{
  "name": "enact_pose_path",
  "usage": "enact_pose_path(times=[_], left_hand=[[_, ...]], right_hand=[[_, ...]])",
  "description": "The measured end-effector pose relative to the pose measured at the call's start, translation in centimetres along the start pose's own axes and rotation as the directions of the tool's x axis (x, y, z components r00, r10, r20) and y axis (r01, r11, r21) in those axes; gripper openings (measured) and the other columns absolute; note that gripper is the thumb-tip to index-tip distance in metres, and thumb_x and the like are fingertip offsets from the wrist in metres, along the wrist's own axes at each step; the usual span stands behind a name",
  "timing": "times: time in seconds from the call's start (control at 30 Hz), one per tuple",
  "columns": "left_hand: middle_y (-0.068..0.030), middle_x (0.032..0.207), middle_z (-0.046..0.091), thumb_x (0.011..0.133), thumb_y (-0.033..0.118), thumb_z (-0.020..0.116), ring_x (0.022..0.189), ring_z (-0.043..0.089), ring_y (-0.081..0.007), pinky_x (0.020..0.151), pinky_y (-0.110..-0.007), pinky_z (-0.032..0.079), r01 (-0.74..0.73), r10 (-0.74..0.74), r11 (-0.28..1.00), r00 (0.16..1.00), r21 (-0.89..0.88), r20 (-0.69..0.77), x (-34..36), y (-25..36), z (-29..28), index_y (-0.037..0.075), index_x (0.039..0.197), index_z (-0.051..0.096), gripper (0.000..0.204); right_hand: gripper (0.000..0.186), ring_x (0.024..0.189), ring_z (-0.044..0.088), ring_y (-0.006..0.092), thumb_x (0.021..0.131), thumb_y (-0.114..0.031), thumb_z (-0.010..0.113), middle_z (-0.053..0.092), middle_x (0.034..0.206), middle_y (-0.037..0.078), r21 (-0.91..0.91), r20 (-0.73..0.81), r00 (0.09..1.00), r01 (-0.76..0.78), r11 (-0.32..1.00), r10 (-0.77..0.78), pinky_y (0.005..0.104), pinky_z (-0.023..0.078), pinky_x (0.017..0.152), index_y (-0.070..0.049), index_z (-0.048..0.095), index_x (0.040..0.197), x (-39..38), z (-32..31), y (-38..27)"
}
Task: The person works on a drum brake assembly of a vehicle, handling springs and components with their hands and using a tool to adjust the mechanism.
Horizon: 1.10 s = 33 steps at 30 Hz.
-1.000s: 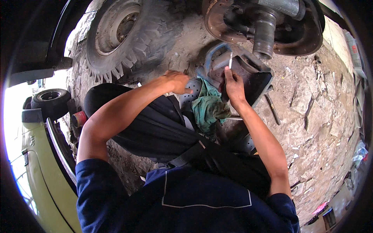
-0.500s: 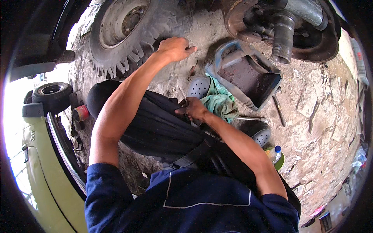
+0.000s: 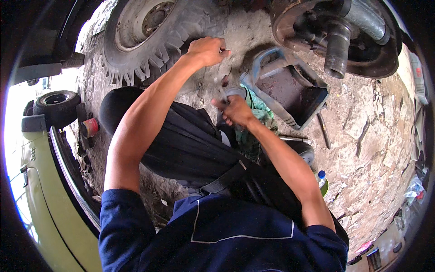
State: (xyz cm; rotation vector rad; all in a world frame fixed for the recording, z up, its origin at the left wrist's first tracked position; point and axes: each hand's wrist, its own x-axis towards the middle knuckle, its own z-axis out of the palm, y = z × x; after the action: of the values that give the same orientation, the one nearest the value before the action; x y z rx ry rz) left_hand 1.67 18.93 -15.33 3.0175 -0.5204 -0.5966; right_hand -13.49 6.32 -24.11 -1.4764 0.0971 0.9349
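L hand (image 3: pixel 209 51) curled nr tyre (image 3: pixel 147 58), R hand (image 3: pixel 236 111) blurred, grip unclear

I'm looking down on rough dirt ground (image 3: pixel 362 186), pale and cracked, strewn with scraps and flakes. I can make out a cut-open plastic jerrycan (image 3: pixel 266 93) resting on it, with a dark-handled tool (image 3: pixel 324 131) close by on its right. A large lugged tyre (image 3: pixel 131 59) meets the dirt at upper left. Off to my right lie crumpled clear plastic bags (image 3: pixel 414 188). Nearer the middle I spot a green container (image 3: pixel 325 188), mostly hidden.
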Motion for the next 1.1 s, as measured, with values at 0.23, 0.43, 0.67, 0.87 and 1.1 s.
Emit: enact_pose_path(times=[0.23, 0.43, 0.67, 0.87, 1.1], left_hand=[[-0.0171, 0.104, 0.068, 0.096, 0.038, 0.048, 0.1, 0.064, -0.0368, 0.086, -0.049, 0.049, 0.069, -0.069, 0.997, 0.998, 0.023, 0.007, 0.6, 0.2, -0.2, 0.01, 0.108, 0.066, 0.036], [-0.0187, 0.101, 0.068, 0.097, 0.046, 0.045, 0.097, 0.064, -0.0381, 0.083, -0.048, 0.05, 0.13, -0.129, 0.992, 0.988, -0.006, 0.082, 1.2, 0.0, 0.1, 0.007, 0.101, 0.069, 0.046], [-0.0232, 0.108, 0.065, 0.091, 0.041, 0.055, 0.105, 0.062, -0.0389, 0.089, -0.048, 0.049, 0.161, -0.155, 0.987, 0.975, -0.021, 0.161, 4.2, -3.3, 5.8, 0.005, 0.103, 0.068, 0.04], [-0.0205, 0.129, 0.058, 0.083, 0.023, 0.061, 0.121, 0.055, -0.0334, 0.098, -0.044, 0.047, 0.3, -0.281, 0.954, 0.884, 0.008, 0.373, 6.2, -1.8, 14.7, 0.004, 0.123, 0.061, 0.044], [-0.0199, 0.124, 0.061, 0.08, 0.022, 0.064, 0.116, 0.059, -0.034, 0.096, -0.042, 0.049, 0.302, -0.3, 0.952, 0.896, 0.048, 0.328, 3.6, -1.0, 18.3, 0.003, 0.115, 0.066, 0.04]], right_hand=[[0.046, 0.068, 0.065, 0.0177, 0.093, -0.041, 0.062, 0.064, 0.088, 0.012, 0.162, 0.154, 0.988, -0.051, 0.985, 0.026, 0.0297, 0.054, 0.051, 0.004, 0.059, 0.102, -0.3, 2.7, 2.9], [0.053, 0.053, 0.059, 0.0156, 0.088, -0.048, 0.065, 0.059, 0.075, 0.008, -0.031, -0.047, 0.999, -0.011, 0.999, 0.009, 0.0282, 0.051, 0.049, 0.003, 0.059, 0.102, -1.3, -6.1, -0.7], [0.05, 0.054, 0.058, 0.0218, 0.091, -0.045, 0.06, 0.058, 0.058, 0.011, -0.635, -0.193, 0.98, -0.088, 0.768, -0.047, 0.0388, 0.044, 0.057, 0.004, 0.062, 0.081, -5.0, -15.7, -1.8], [0.044, 0.06, 0.062, 0.0248, 0.096, -0.037, 0.052, 0.063, 0.065, 0.014, -0.736, -0.159, 0.965, -0.255, 0.627, 0.206, 0.0394, 0.047, 0.063, 0.001, 0.066, 0.078, -7.8, -22.2, 3.0], [0.041, 0.082, 0.068, 0.0338, 0.092, -0.037, 0.056, 0.07, 0.083, 0.019, -0.547, -0.545, 0.785, -0.599, 0.585, 0.295, 0.0415, 0.053, 0.076, 0.002, 0.069, 0.085, -11.7, -25.4, 5.2]])
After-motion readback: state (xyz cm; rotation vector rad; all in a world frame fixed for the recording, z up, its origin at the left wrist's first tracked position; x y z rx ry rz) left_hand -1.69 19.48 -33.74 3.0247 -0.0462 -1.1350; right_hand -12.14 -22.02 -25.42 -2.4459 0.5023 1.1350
